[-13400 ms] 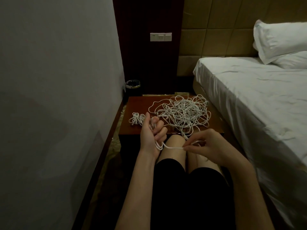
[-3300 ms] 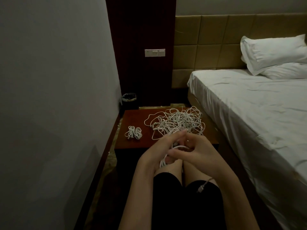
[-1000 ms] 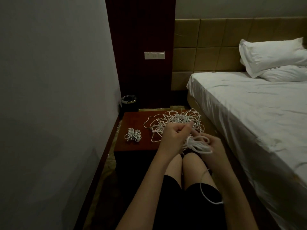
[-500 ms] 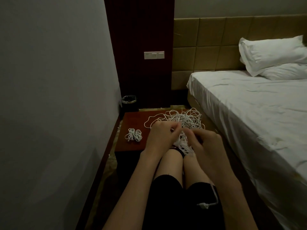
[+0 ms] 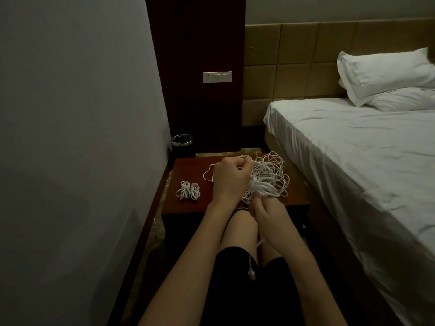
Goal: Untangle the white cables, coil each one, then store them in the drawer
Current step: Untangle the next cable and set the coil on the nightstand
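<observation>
A heap of tangled white cables (image 5: 270, 170) lies on the right half of a low reddish-brown nightstand (image 5: 188, 205). Above its near edge my left hand (image 5: 229, 177) grips a bundled coil of white cable (image 5: 261, 188), fist closed round the loops. Just below, my right hand (image 5: 268, 215) pinches the same cable near the coil. The cable's loose tail hangs between my knees and ends in a plug (image 5: 251, 274) on my black shorts. A coiled cable bundle (image 5: 188, 190) lies on the nightstand's left half.
A grey wall runs close along the left. A bed with a white sheet (image 5: 353, 161) and pillows (image 5: 386, 74) stands right beside the nightstand. A small black bin (image 5: 182, 143) sits in the far corner under a dark wood panel with a switch plate (image 5: 217, 77).
Over the last seconds the cable was wound into loops. Since half a second ago my left hand has risen over the nightstand with the coil, and my right hand has dropped below it.
</observation>
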### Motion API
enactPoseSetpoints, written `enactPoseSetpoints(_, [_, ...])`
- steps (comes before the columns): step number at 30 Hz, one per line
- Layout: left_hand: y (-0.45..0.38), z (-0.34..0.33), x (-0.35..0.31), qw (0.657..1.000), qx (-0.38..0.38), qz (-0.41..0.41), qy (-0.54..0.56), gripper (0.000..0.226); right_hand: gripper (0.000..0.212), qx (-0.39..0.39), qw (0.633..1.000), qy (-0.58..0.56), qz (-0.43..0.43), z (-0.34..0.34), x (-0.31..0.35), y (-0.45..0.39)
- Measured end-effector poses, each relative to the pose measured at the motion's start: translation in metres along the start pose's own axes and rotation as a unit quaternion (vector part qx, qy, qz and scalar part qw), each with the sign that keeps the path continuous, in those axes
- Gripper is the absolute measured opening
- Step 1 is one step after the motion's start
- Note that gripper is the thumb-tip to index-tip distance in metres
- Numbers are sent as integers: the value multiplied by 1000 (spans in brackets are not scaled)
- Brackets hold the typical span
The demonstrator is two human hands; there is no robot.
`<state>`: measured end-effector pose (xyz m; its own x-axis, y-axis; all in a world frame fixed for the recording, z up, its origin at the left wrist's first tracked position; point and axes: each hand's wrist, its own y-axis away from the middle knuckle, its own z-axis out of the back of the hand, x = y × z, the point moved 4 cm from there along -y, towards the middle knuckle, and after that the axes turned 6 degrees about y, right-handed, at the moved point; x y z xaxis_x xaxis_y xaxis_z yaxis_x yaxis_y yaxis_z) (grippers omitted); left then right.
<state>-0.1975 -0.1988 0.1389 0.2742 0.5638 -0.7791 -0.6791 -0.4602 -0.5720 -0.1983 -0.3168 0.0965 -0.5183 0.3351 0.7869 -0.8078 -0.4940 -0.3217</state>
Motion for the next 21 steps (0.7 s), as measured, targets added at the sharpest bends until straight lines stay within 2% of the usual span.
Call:
enactPoseSetpoints(1, [-2, 1, 2, 1000, 8, -4, -27, 54, 44, 26, 999, 28, 5, 4, 7, 3])
enactPoseSetpoints(3, [-3, 0, 3, 996, 33, -21, -83, 53, 43, 29, 995, 79, 51, 15, 18, 6])
enactPoseSetpoints(6, [-1, -2, -3, 985, 95, -57, -134, 48, 36, -22, 993, 65, 96, 34, 28, 7])
enactPoseSetpoints(9, [9, -9, -10, 967, 219, -82, -105, 43, 24, -81, 993, 15, 87, 50, 28, 9])
enactPoseSetpoints(11, [15, -11, -16, 964, 245, -94, -51, 43, 34, -96, 993, -38, 52, 55, 16, 5])
enactPoseSetpoints(13, [17, -11, -22, 969, 232, -84, 27, 45, 38, -88, 990, -112, 18, 54, 7, 2])
enactPoseSetpoints(16, [13, -12, -25, 974, 193, -52, 107, 54, 24, -45, 969, -233, -68, 40, -4, 1])
enactPoseSetpoints(17, [10, -12, -24, 977, 176, -39, 111, 56, 34, -26, 960, -261, -95, 32, -7, 1])
enactPoseSetpoints(19, [5, -12, -16, 985, 135, 4, 111, 56, 48, -7, 952, -281, -122, 17, -11, 1])
enactPoseSetpoints(21, [1, -8, -8, 989, 83, 48, 112, 53, 51, -10, 968, -232, -91, 6, -5, 0])
